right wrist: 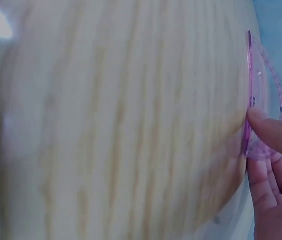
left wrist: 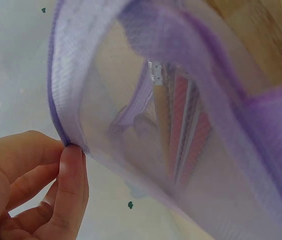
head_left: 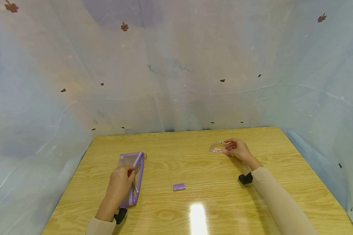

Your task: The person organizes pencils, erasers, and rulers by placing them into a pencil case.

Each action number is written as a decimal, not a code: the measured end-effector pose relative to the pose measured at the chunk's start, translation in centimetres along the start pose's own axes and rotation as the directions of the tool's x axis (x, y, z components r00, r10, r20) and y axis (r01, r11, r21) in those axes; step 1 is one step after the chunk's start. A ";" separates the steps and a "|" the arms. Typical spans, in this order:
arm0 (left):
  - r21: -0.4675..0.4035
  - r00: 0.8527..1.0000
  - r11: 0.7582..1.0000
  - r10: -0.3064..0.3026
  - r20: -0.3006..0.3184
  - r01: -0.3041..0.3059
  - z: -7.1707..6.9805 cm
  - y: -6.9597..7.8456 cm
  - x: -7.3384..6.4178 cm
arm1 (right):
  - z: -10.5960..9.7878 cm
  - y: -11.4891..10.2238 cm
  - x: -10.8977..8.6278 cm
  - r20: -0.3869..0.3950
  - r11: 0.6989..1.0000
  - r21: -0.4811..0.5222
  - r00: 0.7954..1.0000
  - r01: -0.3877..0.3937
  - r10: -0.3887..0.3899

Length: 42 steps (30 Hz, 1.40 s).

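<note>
My left hand (head_left: pixel 119 179) pinches the edge of a translucent pencil case (head_left: pixel 140 176) with purple trim, which lies on the left of the table. In the left wrist view, thumb and fingertips meet on its purple rim. Through the mesh show a pencil (left wrist: pixel 161 112) with a metal ferrule and pink strips (left wrist: pixel 179 102) whose kind I cannot tell. Over the right part of the table, my right hand (head_left: pixel 238 150) holds a clear pink protractor (head_left: pixel 218 150) by one end. The right wrist view shows the thumb (right wrist: pixel 271 131) on its face and fingers behind.
A small purple block (head_left: pixel 179 187), perhaps wrapped, lies on the wooden table (head_left: pixel 170 156) between the hands. A pale curtain (head_left: pixel 176 107) hangs around the back and sides. Black wrist mounts (head_left: pixel 245 178) sit below both hands.
</note>
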<state>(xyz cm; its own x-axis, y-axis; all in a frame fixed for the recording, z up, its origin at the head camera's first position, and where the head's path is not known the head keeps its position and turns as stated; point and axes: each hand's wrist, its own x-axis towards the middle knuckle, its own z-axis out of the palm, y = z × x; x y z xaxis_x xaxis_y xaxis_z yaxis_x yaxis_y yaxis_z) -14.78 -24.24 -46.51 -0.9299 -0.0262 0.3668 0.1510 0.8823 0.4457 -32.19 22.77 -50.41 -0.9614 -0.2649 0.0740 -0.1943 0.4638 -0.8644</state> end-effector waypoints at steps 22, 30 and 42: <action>0.005 1.000 1.000 0.007 0.001 -0.007 0.0 -0.1 0.1 | -0.7 0.5 -0.3 0.026 0.995 0.001 0.995 0.096 -0.096; -0.011 1.000 1.000 -0.008 -0.002 0.008 -0.1 0.0 0.0 | -0.9 0.4 -0.6 0.042 0.995 0.055 0.995 0.085 -0.087; -0.009 1.000 1.000 -0.006 -0.006 0.006 -0.1 -0.1 0.0 | -1.3 1.4 -0.9 0.076 0.987 0.160 0.997 0.012 -0.025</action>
<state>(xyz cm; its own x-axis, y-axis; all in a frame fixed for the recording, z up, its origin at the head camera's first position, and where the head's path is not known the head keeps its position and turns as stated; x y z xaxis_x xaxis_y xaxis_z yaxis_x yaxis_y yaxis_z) -14.70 -24.37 -46.44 -0.9286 -0.0341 0.3695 0.1489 0.8777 0.4554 -31.80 24.77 -51.02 -0.9387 -0.3400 0.0574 -0.1726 0.3193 -0.9318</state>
